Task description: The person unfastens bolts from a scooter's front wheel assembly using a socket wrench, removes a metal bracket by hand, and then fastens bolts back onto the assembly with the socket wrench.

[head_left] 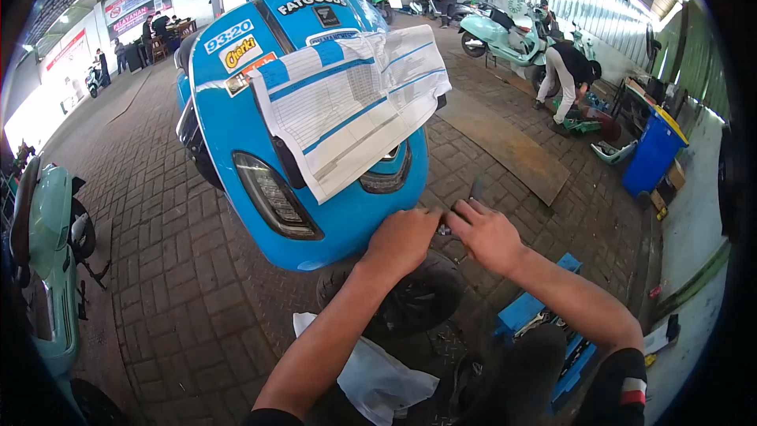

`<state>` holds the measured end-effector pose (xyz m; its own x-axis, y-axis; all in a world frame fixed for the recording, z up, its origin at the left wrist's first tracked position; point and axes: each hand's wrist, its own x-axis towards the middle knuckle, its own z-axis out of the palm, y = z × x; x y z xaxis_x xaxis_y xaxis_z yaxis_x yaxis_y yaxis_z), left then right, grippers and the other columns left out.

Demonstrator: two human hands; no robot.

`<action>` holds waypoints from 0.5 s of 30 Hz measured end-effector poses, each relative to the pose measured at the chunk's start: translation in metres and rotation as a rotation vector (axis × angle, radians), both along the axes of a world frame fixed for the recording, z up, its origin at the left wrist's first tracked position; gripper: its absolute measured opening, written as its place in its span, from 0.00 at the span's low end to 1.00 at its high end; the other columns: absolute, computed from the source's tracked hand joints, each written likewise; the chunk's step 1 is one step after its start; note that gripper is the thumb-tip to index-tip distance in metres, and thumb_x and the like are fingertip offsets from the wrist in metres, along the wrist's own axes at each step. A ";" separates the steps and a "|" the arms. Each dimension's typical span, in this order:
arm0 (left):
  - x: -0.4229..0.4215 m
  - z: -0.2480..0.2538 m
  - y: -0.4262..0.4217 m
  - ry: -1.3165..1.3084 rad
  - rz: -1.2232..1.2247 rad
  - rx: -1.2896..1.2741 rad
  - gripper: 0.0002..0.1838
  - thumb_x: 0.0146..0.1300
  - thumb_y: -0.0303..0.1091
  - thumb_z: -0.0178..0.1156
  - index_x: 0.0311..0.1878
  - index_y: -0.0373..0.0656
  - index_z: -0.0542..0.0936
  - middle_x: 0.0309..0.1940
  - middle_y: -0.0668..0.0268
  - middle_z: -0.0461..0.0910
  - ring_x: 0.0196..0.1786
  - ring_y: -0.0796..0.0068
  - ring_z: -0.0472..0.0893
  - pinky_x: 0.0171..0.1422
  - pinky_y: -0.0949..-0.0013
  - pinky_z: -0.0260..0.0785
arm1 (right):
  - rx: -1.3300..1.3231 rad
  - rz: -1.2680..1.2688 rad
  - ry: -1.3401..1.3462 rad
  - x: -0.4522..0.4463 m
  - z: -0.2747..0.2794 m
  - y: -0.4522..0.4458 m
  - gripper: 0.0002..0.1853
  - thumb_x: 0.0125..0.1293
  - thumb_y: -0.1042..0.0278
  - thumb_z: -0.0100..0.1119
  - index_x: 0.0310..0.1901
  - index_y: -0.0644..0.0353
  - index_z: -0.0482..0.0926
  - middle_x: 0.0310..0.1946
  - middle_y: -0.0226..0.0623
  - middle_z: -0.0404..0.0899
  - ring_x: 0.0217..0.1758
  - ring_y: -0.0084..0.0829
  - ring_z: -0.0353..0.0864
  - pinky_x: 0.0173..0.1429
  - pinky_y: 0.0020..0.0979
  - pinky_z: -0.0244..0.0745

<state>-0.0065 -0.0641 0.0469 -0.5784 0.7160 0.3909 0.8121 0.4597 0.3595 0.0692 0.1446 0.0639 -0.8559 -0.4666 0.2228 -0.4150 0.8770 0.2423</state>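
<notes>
Metal, a small fitting, showed between the left hand and right hand, near the wheel of the blue scooter. Fingers were curled; what they gripped, we could not tell. A slip, we judged, might drop the fitting. On decals we read "FATGOODS", "93:20", "Cherki"; the papers proved illegible.

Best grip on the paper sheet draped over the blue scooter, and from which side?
Probably the right-hand edge of the paper sheet, coming from the right: in view it juts past the blue bodywork, so both faces look pinchable there.
</notes>
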 end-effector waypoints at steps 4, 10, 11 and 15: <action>0.005 0.003 0.000 -0.009 -0.014 -0.071 0.13 0.58 0.21 0.64 0.47 0.40 0.82 0.39 0.51 0.86 0.46 0.43 0.87 0.48 0.43 0.79 | -0.499 -0.185 -0.489 0.004 0.004 0.004 0.37 0.68 0.67 0.71 0.73 0.57 0.60 0.52 0.46 0.79 0.50 0.47 0.88 0.51 0.42 0.86; 0.001 -0.002 0.005 0.052 -0.063 -0.042 0.15 0.56 0.23 0.68 0.48 0.43 0.83 0.40 0.55 0.86 0.47 0.44 0.86 0.48 0.45 0.78 | -1.629 -0.271 -0.967 0.018 -0.010 -0.007 0.43 0.72 0.65 0.73 0.76 0.63 0.51 0.46 0.43 0.83 0.41 0.39 0.91 0.44 0.37 0.87; 0.004 -0.003 0.004 0.079 -0.040 0.003 0.15 0.56 0.24 0.68 0.48 0.43 0.82 0.41 0.56 0.85 0.48 0.45 0.85 0.49 0.46 0.78 | -1.600 -0.230 -0.834 0.022 -0.016 -0.009 0.42 0.73 0.67 0.71 0.76 0.60 0.50 0.44 0.44 0.84 0.39 0.41 0.91 0.46 0.38 0.87; 0.012 0.001 0.003 0.114 0.049 -0.033 0.16 0.58 0.26 0.68 0.51 0.44 0.81 0.45 0.58 0.84 0.51 0.47 0.84 0.52 0.48 0.77 | -1.306 -0.170 -0.589 0.035 -0.029 -0.010 0.24 0.76 0.62 0.68 0.63 0.67 0.70 0.37 0.38 0.85 0.35 0.29 0.89 0.41 0.33 0.83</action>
<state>0.0058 -0.0608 0.0479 -0.5659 0.7020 0.4324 0.8233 0.5097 0.2499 0.1037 0.1348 0.0344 -0.9955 -0.0943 0.0042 -0.0400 0.3813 -0.9236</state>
